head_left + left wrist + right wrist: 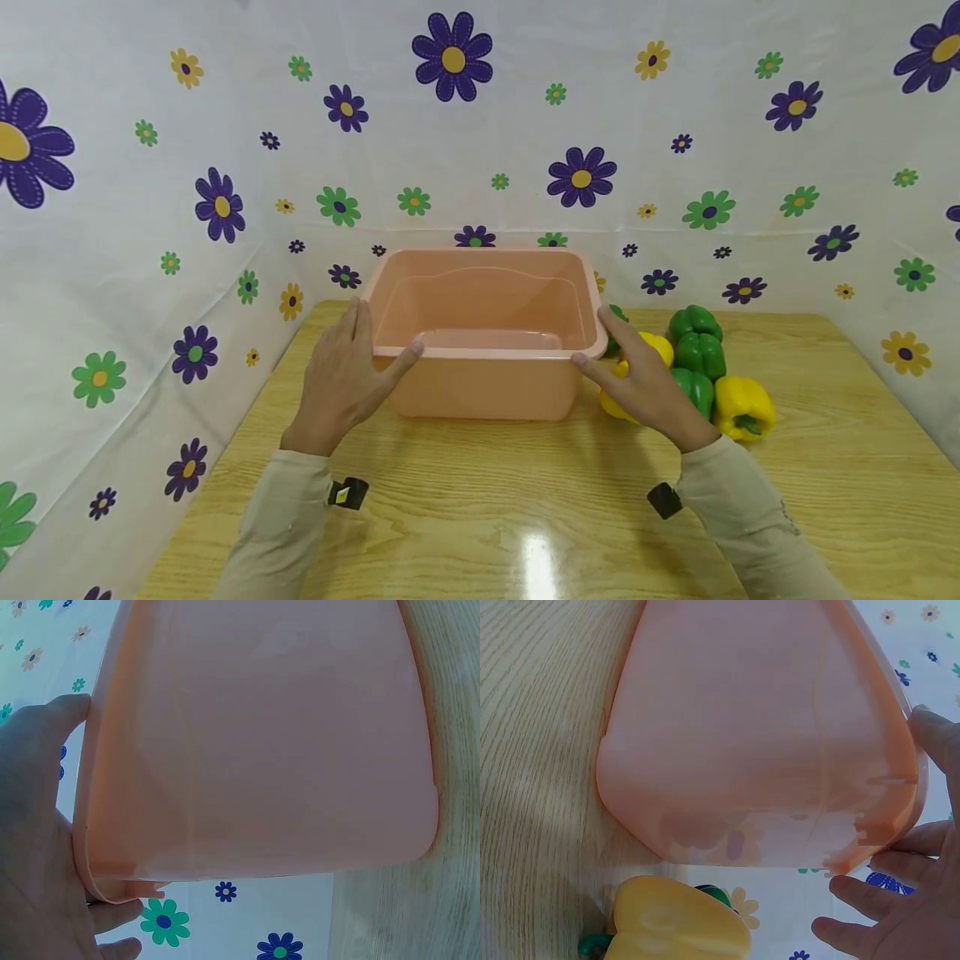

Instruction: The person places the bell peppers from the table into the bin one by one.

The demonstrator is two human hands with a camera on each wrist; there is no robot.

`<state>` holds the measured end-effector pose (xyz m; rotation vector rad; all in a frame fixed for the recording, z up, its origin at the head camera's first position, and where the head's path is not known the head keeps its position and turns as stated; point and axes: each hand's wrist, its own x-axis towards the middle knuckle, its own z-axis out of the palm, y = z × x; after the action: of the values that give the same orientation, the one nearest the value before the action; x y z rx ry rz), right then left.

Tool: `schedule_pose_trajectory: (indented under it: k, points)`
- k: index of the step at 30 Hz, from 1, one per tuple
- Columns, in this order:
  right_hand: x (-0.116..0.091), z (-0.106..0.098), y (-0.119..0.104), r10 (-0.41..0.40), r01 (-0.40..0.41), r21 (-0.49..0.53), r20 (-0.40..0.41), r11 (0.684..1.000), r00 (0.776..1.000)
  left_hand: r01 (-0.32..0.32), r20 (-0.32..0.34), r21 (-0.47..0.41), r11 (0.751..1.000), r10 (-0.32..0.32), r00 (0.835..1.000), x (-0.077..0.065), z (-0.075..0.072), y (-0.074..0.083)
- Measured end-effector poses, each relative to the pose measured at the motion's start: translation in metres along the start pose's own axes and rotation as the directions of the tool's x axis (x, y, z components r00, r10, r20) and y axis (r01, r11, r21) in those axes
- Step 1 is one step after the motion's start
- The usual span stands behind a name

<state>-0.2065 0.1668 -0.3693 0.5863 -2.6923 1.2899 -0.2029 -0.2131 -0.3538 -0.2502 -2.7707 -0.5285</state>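
Note:
A pink plastic basin [480, 387] stands on the wooden table, its inside bare. My left hand [341, 379] is at its near left corner, with the thumb on the front rim and straight fingers along the left side. In the left wrist view, fingertips [120, 949] show beyond the rim. My right hand [645, 379] mirrors this at the near right corner, thumb at the front rim. The right wrist view shows its fingers [862, 896] spread, some against the rim corner. A yellow bell pepper [679, 922] lies close beside the basin, partly behind the right hand in the head view.
Several green bell peppers [699, 357] and another yellow bell pepper [742, 407] cluster right of the basin. A white flower-print cloth [510, 125] hangs behind and along both sides of the table [465, 500]. Dark wrist cameras [348, 493] sit under the sleeves.

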Motion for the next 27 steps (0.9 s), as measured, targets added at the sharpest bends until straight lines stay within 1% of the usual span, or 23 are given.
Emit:
schedule_pose_trajectory:
  k: [7, 13, 19, 27]
  points:
    - [0.000, -0.001, -0.001, -0.008, 0.008, -0.009, -0.013, 1.000, 1.000, -0.014, -0.005, 0.012, 1.000, 0.014, 1.000, 0.000, 0.000, 0.003]
    - [0.000, 0.000, -0.001, -0.008, 0.008, -0.001, -0.018, 1.000, 1.000, -0.072, -0.022, 0.043, 0.996, 0.073, 0.997, 0.004, -0.002, 0.013]
    - [0.001, 0.001, 0.000, 0.017, -0.017, 0.005, -0.010, 1.000, 1.000, -0.125, -0.027, 0.092, 0.988, 0.128, 0.991, 0.006, -0.002, 0.023]
    - [0.001, 0.002, 0.000, 0.026, -0.026, 0.010, -0.011, 1.000, 1.000, -0.186, 0.014, 0.142, 0.972, 0.186, 0.982, 0.010, 0.001, 0.030]
